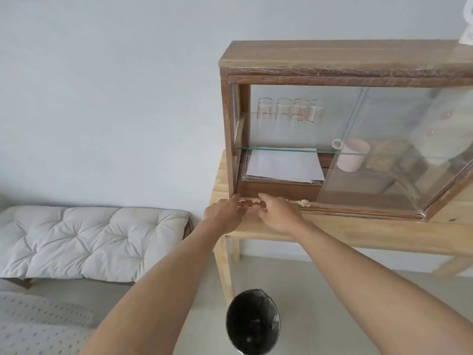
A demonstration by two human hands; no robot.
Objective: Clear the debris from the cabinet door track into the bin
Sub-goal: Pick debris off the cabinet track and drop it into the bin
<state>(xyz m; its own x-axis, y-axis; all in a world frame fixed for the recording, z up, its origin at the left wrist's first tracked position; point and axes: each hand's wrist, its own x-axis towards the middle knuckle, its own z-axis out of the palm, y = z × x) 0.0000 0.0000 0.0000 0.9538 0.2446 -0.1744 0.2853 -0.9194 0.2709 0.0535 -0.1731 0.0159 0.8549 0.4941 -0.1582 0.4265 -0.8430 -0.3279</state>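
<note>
A wooden cabinet (pixel 345 55) with sliding glass doors stands on a light wooden table (pixel 371 230). Pale crumbly debris (pixel 304 202) lies in the door track (pixel 358 210) along the cabinet's bottom front, with more bits between my hands. My left hand (pixel 222 213) rests at the track's left end, fingers curled against it. My right hand (pixel 275 212) lies just to its right, index finger stretched onto the track over the debris. Whether either hand pinches debris is hidden. A black-lined bin (pixel 252 321) stands on the floor below, between my forearms.
The left glass door is slid right, overlapping the other pane (pixel 409 149). Inside are several glasses (pixel 291 110) on a glass shelf, a stack of papers (pixel 284 165) and a pink mug (pixel 352 155). A cushioned bench (pixel 89 239) stands at the left against the wall.
</note>
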